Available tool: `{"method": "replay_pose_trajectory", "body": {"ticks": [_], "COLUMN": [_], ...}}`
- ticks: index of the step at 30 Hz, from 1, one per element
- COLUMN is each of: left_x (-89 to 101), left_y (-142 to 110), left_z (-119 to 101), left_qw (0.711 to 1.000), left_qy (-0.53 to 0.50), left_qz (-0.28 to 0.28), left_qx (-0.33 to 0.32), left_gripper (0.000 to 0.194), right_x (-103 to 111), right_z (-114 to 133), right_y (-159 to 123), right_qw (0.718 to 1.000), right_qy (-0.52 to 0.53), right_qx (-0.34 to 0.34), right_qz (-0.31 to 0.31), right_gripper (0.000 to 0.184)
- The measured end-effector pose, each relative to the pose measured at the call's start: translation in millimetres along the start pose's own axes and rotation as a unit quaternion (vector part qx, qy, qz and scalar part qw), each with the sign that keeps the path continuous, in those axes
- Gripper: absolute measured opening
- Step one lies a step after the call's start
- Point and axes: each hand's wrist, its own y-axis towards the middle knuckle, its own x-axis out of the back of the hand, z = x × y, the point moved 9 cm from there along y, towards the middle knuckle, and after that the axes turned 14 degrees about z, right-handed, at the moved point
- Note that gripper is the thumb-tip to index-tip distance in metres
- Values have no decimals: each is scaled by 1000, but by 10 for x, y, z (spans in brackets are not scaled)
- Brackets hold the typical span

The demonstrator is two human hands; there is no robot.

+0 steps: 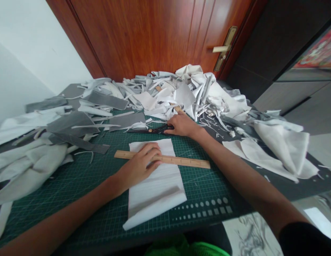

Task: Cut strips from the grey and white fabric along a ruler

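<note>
My left hand (138, 165) presses down on a wooden ruler (186, 160) that lies across a white fabric piece (154, 199) on a green cutting mat (205, 188). The ruler's left end sticks out past the fabric. Farther up the mat, my right hand (182, 124) has its fingers on the black handles of a pair of scissors (154, 130). The scissors lie closed, pointing left, their blades partly among white scraps. I cannot tell whether my right hand grips them.
A heap of white and grey fabric scraps (178, 92) covers the table's far side against a wooden door (154, 35) with a brass handle (225, 48). Grey pieces (71, 122) lie left, and white cloth (279, 153) lies right. A wall (29, 46) bounds the left side.
</note>
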Motion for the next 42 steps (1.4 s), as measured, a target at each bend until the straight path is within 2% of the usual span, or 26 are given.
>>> {"method": "replay_pose_trajectory", "body": {"ticks": [4, 9, 13, 21, 26, 37, 42], "left_x": [-4, 39, 107, 158, 150, 134, 144], "left_y": [12, -95, -182, -260, -280, -273, -266], "left_z": [-67, -74, 41, 238, 226, 188, 171], "left_qw": [998, 991, 994, 1000, 999, 998, 998], "left_qy": [64, 134, 106, 4, -24, -43, -43], "left_qz": [1, 16, 32, 22, -14, 17, 44], "left_qx": [0, -1, 14, 18, 37, 45, 8], "left_gripper": [14, 21, 21, 17, 16, 17, 18], "right_x": [24, 47, 44, 4, -9, 25, 14], "right_z": [14, 18, -15, -41, -31, -22, -20], "right_y": [-10, -30, -34, -38, -52, -80, -83], "right_qw": [1000, 999, 998, 997, 997, 995, 995], "right_qy": [-9, 0, 20, 51, 65, 82, 75], "right_qx": [-10, -32, -62, -55, -47, -55, -58], "right_qz": [6, 9, 13, -9, -14, -18, -13], "right_gripper": [39, 42, 43, 39, 37, 35, 34]}}
